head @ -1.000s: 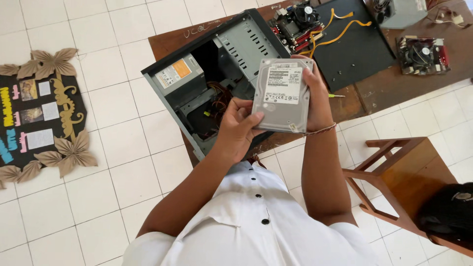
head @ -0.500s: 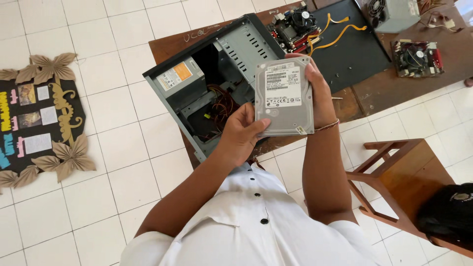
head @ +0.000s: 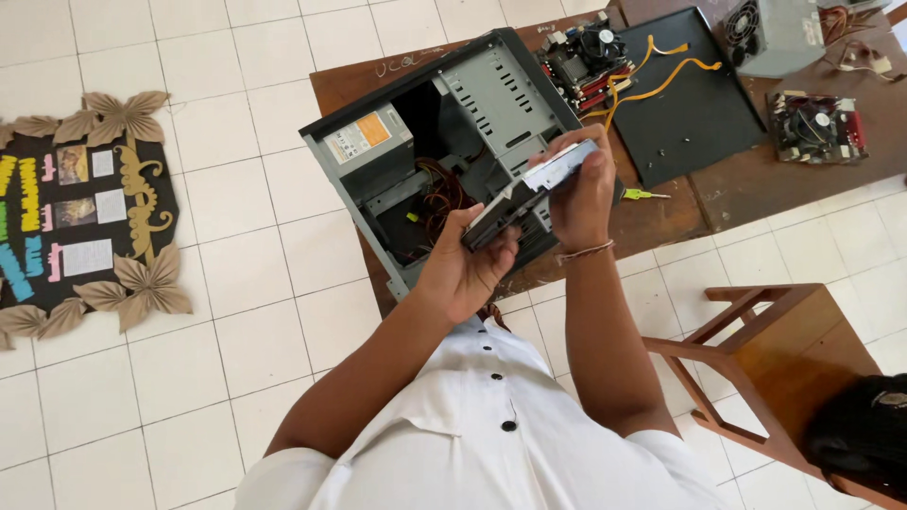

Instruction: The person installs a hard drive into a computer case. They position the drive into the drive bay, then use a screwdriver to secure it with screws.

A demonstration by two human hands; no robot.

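Head view: hard drive point(head: 531, 194), earlier label-up, tilted edge-on; left hand point(head: 468, 269), right hand point(head: 581, 189) clamped its ends above open case point(head: 444, 151).

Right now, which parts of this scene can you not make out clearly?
- Hard drive, head view: held edge-on by the left hand and right hand; its faces do not show.
- Computer case: inside is dark, partly behind the drive.
- Power supply: cut by the top edge.
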